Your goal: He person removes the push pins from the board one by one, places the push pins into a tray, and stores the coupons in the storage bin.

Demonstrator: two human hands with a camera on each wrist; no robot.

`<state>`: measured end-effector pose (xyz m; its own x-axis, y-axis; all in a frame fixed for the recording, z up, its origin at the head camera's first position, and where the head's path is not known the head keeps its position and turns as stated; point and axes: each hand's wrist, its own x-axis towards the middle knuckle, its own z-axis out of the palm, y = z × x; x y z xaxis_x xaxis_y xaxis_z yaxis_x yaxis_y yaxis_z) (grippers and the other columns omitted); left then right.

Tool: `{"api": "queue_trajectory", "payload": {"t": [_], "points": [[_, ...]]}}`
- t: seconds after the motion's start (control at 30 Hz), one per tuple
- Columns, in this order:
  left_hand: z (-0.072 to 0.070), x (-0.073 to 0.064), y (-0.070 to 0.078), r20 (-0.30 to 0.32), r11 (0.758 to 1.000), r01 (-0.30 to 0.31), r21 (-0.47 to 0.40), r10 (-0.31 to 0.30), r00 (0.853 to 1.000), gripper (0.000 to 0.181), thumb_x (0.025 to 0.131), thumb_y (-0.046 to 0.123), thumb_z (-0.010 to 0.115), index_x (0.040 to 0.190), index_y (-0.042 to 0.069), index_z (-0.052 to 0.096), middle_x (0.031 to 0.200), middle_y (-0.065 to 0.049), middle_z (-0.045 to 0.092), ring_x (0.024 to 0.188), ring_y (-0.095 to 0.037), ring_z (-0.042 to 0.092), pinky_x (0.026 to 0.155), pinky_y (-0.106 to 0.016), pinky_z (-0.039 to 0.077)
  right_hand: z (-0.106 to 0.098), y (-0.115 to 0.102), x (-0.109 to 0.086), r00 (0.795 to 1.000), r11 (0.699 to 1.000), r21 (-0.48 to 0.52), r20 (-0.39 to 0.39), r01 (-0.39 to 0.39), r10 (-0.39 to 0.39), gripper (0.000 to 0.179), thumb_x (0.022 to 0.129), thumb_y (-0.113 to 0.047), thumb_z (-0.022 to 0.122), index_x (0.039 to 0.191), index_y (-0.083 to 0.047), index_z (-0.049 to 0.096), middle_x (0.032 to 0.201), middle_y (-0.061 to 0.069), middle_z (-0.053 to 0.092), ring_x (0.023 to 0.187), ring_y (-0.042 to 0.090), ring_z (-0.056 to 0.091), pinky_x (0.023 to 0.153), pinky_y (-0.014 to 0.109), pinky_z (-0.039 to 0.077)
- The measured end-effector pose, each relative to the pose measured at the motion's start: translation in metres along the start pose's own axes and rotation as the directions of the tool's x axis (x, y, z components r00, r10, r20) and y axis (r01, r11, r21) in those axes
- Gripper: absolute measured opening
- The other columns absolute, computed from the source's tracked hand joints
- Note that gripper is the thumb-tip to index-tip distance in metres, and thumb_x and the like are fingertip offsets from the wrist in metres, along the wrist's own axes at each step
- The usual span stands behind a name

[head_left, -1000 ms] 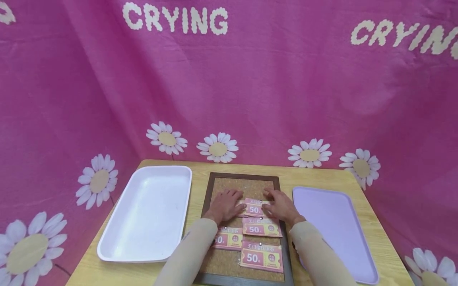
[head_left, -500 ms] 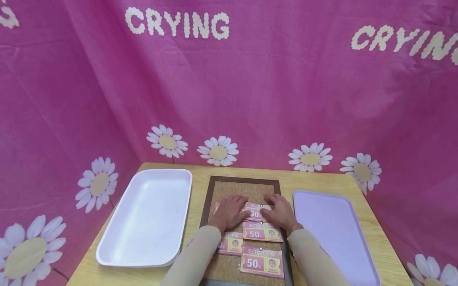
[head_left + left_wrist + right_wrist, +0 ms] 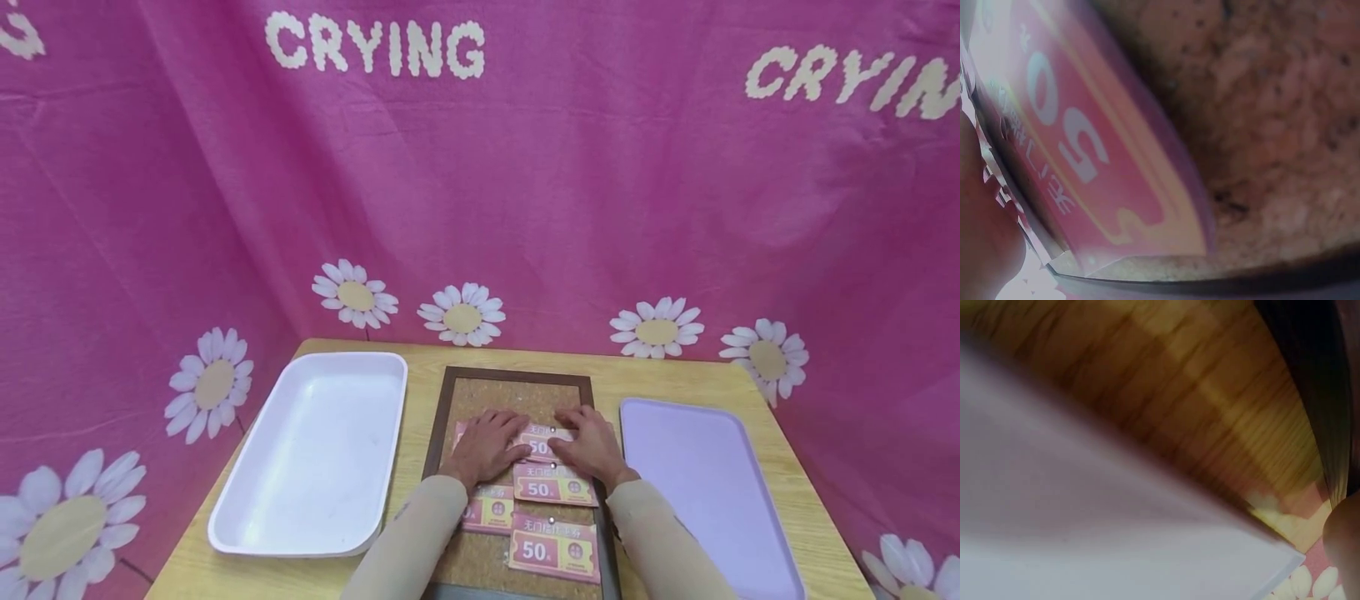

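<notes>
Pink and yellow coupons printed with 50 are fixed by pins on a framed corkboard (image 3: 480, 560). My left hand (image 3: 486, 446) lies over the upper part of the board, its thumb touching the left part of the top right coupon (image 3: 537, 448). Facing it, my right hand (image 3: 592, 443) rests with fingers and thumb at that coupon's right end. Lower down are a middle coupon (image 3: 553, 485) and a bottom one (image 3: 553, 552). The left coupon (image 3: 1094, 150) fills much of the left wrist view; my left forearm partly covers it in the head view.
A deep white tray (image 3: 399, 433) stands left of the board. On the right lies a shallow lilac tray (image 3: 697, 475), its rim also near in the right wrist view. Behind the wooden table (image 3: 517, 357) hangs a pink flowered cloth (image 3: 555, 208).
My left hand has slid a little right, closer to my right hand, and its thumb lies further over the top coupon. My right hand has barely moved. The head view shifted slightly.
</notes>
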<state>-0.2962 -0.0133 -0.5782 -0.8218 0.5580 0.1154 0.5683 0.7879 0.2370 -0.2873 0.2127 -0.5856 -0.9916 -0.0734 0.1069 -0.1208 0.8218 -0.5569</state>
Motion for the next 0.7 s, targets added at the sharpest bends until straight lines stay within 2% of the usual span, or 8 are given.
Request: {"api": "queue_trajectory", "payload": {"t": [0.2, 0.53, 0.7], "points": [[0.004, -0.0025, -0.0017, -0.018, 1.0, -0.01, 0.0, 0.01, 1.0, 0.056, 0.096, 0.055, 0.045, 0.146, 0.029, 0.043, 0.145, 0.005, 0.049, 0.135, -0.02, 0.042, 0.112, -0.046, 0.033, 0.0033, -0.0004, -0.0024, 0.999, 0.999, -0.019, -0.021, 0.031, -0.032, 0.055, 0.078, -0.043, 0.075, 0.126, -0.018, 0.065, 0.12, 0.006, 0.058, 0.112, 0.028, 0.054, 0.099, 0.051, 0.036], [0.0048, -0.002, -0.0016, -0.012, 0.999, -0.041, 0.026, 0.041, 0.999, 0.055, 0.097, 0.054, 0.044, 0.146, 0.029, 0.042, 0.147, 0.004, 0.048, 0.137, -0.02, 0.041, 0.113, -0.046, 0.032, 0.0053, 0.0017, -0.0013, 0.999, 1.0, 0.01, -0.029, 0.018, -0.018, 0.046, 0.081, -0.042, 0.074, 0.12, -0.019, 0.069, 0.116, 0.0, 0.058, 0.111, 0.024, 0.053, 0.1, 0.05, 0.034], [0.0055, -0.002, -0.0023, -0.014, 0.998, -0.05, 0.038, 0.051, 0.999, 0.053, 0.097, 0.053, 0.045, 0.145, 0.03, 0.044, 0.147, 0.003, 0.048, 0.137, -0.021, 0.041, 0.112, -0.047, 0.032, 0.0047, -0.0013, -0.0013, 0.999, 1.0, 0.007, -0.032, 0.003, -0.003, 0.042, 0.081, -0.04, 0.074, 0.117, -0.018, 0.071, 0.113, 0.003, 0.057, 0.107, 0.025, 0.052, 0.097, 0.048, 0.033]]}}
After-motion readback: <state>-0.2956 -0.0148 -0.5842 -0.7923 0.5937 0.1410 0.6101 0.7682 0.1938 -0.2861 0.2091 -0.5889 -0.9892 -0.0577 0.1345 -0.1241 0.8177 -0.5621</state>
